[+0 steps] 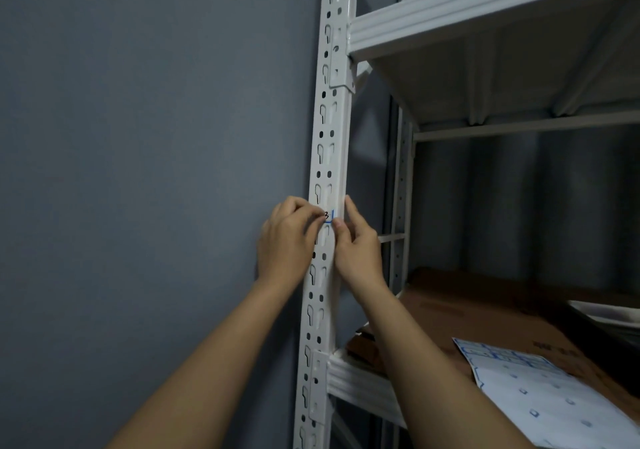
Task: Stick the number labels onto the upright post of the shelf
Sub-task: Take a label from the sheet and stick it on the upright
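A white perforated upright post (pixel 330 130) of the metal shelf runs from top to bottom in the middle of the view. A small white label (pixel 329 216) with a blue border and a handwritten black number lies against the post at mid height. My left hand (pixel 287 240) is at the label's left edge, its curled fingertips holding that side and hiding part of the number. My right hand (pixel 356 244) is on the post's right edge, its thumb pressing the label's lower right corner and its forefinger stretched up along the post.
A grey wall (pixel 156 137) is left of the post. The upper shelf board (pixel 485 15) juts out at top right. On the lower shelf (pixel 360 383) lie a cardboard box (pixel 485 317) and a label sheet (pixel 540 389) with blue-framed stickers.
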`<state>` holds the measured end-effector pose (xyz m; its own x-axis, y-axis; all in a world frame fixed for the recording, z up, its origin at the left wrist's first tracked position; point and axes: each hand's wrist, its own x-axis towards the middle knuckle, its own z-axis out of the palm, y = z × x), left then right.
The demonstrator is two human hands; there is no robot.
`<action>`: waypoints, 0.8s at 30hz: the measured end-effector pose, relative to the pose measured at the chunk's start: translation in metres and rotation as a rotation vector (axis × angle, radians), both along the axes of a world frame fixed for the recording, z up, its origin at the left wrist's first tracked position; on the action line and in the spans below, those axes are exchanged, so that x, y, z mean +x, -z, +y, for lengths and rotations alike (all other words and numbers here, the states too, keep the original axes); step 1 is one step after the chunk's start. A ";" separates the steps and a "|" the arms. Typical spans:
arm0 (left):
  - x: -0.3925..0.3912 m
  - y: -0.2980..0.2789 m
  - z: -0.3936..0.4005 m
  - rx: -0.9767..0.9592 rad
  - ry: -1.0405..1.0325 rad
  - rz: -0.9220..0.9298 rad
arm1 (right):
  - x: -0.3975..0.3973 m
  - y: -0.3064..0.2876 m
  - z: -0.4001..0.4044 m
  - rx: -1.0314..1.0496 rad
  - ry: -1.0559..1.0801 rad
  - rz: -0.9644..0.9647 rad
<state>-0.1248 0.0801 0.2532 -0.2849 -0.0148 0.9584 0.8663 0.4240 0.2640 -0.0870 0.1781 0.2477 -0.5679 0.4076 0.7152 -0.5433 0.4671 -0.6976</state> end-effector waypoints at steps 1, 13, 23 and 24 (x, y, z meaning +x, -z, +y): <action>0.000 0.000 0.000 -0.013 -0.003 0.007 | -0.001 0.001 0.000 -0.004 0.001 0.005; -0.020 -0.013 -0.010 -0.118 0.101 0.012 | -0.006 0.003 -0.002 -0.011 0.052 0.035; -0.012 -0.001 -0.001 0.132 0.158 -0.043 | -0.003 0.002 -0.002 -0.048 -0.012 0.032; -0.012 -0.001 0.000 0.135 0.159 -0.034 | -0.003 0.002 -0.002 -0.052 -0.015 0.035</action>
